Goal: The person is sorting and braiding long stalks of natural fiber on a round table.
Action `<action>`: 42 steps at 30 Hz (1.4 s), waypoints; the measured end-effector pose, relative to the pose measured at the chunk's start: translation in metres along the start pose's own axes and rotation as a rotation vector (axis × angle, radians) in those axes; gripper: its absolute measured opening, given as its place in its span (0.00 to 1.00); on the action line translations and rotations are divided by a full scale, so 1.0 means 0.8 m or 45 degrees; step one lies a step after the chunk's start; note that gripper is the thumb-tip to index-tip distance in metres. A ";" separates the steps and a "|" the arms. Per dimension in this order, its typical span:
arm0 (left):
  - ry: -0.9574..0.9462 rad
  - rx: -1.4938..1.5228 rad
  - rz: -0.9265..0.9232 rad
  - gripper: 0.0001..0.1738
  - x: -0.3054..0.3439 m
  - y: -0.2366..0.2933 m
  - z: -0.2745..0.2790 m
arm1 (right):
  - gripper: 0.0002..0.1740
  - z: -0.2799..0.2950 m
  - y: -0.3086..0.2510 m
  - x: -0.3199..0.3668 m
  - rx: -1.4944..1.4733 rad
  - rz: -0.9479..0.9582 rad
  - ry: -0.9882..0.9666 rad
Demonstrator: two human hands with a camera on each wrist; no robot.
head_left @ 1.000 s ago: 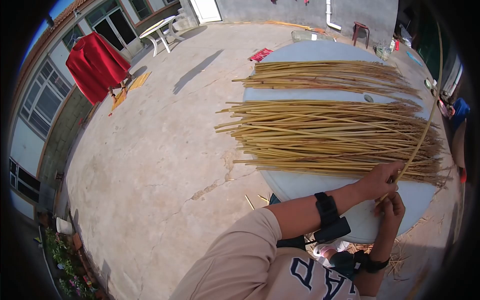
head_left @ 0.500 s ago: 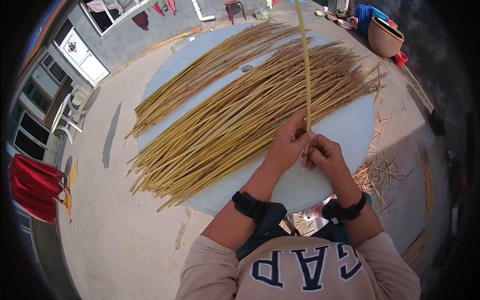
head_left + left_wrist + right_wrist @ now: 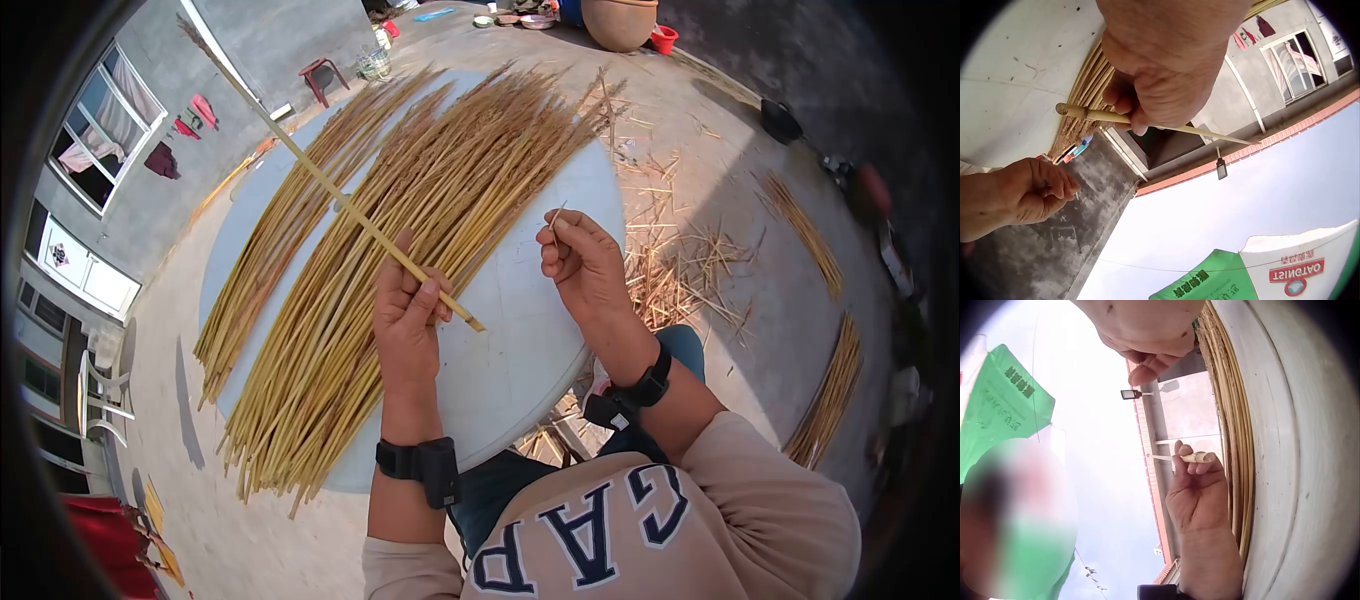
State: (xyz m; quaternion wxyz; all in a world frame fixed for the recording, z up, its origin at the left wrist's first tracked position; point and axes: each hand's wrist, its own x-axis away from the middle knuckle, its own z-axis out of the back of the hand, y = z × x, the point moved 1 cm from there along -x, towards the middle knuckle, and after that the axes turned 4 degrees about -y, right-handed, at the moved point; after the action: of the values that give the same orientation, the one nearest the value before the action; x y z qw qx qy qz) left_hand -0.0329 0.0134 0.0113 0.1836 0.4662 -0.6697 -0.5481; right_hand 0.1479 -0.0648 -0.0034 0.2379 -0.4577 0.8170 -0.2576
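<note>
My left hand (image 3: 408, 318) grips a long yellow-green stalk (image 3: 345, 200) near its thick lower end. The stalk slants up to the left over the bundles, its feathery tip high above the far edge. In the left wrist view, a joint and the blunt end of the stalk (image 3: 1097, 115) stick out past the fingers. Apart from it, to the right, my right hand (image 3: 585, 262) pinches a thin pale sliver (image 3: 556, 213) between thumb and forefinger. Beneath the left hand, a wide bundle of seed-headed stalks (image 3: 400, 250) covers much of the round pale table (image 3: 520, 360).
A narrower bundle (image 3: 275, 240) lies along the table's left side. Broken stalk scraps (image 3: 690, 265) litter the ground at right, with two small bundles, one of them a sheaf (image 3: 828, 390) near the sleeve. A clay pot (image 3: 618, 22) and stool (image 3: 322, 78) stand beyond.
The hands, together on the stalk half a second ago, have parted. The left now holds the stalk, tilted over to the left; the right has come away with a sliver. The head view has turned right.
</note>
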 end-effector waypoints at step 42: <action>0.167 -0.044 -0.039 0.12 -0.001 -0.004 -0.002 | 0.07 -0.020 0.054 0.022 1.057 -0.065 -0.618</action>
State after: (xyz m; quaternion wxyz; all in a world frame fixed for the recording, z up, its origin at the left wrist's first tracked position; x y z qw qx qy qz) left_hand -0.0303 0.0133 0.0091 0.2268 0.5081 -0.6395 -0.5304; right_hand 0.1029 -0.0578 -0.0218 0.5779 -0.3910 0.5545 -0.4534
